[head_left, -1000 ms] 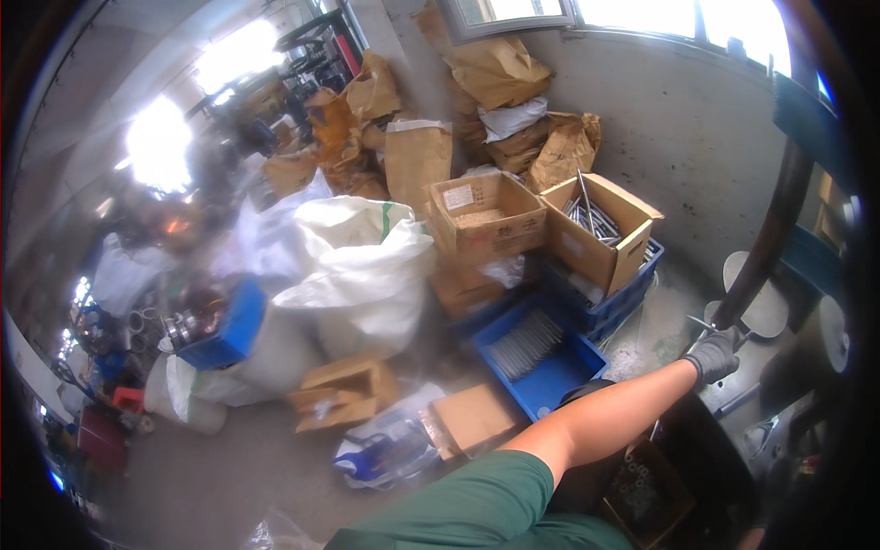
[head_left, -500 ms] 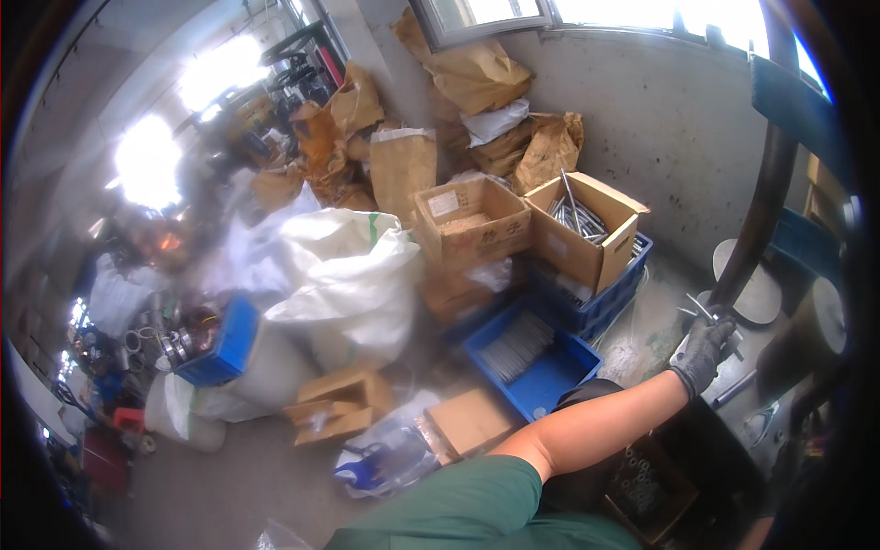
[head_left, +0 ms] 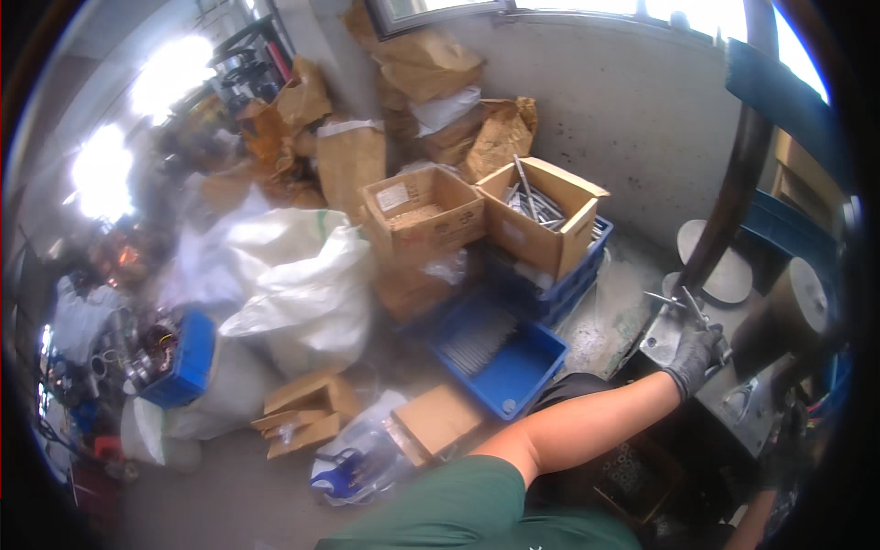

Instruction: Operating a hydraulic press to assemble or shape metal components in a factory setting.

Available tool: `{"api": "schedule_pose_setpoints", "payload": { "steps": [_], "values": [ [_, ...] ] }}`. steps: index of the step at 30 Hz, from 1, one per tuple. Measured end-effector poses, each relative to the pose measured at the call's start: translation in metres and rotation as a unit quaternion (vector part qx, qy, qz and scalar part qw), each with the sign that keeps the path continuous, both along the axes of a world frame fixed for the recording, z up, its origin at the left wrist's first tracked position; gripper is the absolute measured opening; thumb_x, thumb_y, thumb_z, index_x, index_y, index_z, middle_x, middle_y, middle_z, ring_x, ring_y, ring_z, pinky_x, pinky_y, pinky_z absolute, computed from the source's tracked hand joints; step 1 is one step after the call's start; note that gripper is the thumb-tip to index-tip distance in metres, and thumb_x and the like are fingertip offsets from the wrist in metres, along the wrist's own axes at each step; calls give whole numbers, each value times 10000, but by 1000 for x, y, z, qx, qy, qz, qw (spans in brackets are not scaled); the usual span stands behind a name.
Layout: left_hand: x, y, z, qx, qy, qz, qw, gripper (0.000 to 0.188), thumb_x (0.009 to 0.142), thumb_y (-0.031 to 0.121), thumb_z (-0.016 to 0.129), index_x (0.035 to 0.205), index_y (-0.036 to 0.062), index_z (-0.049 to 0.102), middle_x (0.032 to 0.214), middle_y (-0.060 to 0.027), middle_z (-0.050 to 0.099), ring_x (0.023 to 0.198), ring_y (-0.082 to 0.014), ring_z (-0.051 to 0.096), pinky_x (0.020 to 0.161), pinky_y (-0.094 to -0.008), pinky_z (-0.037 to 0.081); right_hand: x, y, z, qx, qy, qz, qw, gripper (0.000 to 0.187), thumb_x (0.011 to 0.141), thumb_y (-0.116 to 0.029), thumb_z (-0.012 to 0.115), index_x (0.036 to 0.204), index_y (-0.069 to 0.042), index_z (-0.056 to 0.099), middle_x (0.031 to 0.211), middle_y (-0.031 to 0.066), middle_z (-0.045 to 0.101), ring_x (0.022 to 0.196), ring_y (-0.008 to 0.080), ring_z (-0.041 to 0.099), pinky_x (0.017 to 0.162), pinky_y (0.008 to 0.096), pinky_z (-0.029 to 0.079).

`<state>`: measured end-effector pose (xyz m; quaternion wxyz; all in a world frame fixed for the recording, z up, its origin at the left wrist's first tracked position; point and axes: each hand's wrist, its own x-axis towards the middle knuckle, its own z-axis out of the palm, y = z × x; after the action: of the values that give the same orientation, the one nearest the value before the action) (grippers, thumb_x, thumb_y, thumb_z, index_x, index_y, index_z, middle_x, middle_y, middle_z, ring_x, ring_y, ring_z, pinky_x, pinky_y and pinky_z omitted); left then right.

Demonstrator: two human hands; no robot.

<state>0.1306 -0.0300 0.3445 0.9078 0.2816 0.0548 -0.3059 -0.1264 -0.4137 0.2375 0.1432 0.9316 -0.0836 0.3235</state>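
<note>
Slim metal rods [head_left: 695, 308] were grasped, crossed, by the gloved left hand [head_left: 694, 356] near three o'clock; whether anything was held by the right hand [head_left: 779, 451], at four, could not be told. A rod could be dropped through uneven clamping.

Bright window [head_left: 701, 11] | upper-left glare | hazy left | black fisheye rim

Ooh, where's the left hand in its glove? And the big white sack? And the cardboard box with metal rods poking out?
Left hand [head_left: 694, 357]: head view, on the back of the grey glove.
White sack [head_left: 312, 289]: head view, on its crumpled side.
Cardboard box [head_left: 532, 238]: head view, on its outer wall.
</note>
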Motion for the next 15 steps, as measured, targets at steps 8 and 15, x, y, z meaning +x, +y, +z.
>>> {"api": "schedule_pose_setpoints", "payload": {
  "steps": [8,15],
  "values": [
    [13,39,-11,24,-243,36,969,220,940,106,742,1105,68,602,1003,-85,673,910,-204,682,799,-338,581,73,171,230,337,-244,109,903,201,958,-48,689,1146,21,690,1179,124,690,1088,229,655,982,364,517],
    [13,29,-28,27,-275,-33,960,208,976,96,690,1158,64,596,1071,-79,653,969,-217,669,811,-383,568,122,168,267,374,-217,67,899,209,934,-82,735,1127,-1,732,1091,108,735,963,186,719,875,311,571]
  ]
}}
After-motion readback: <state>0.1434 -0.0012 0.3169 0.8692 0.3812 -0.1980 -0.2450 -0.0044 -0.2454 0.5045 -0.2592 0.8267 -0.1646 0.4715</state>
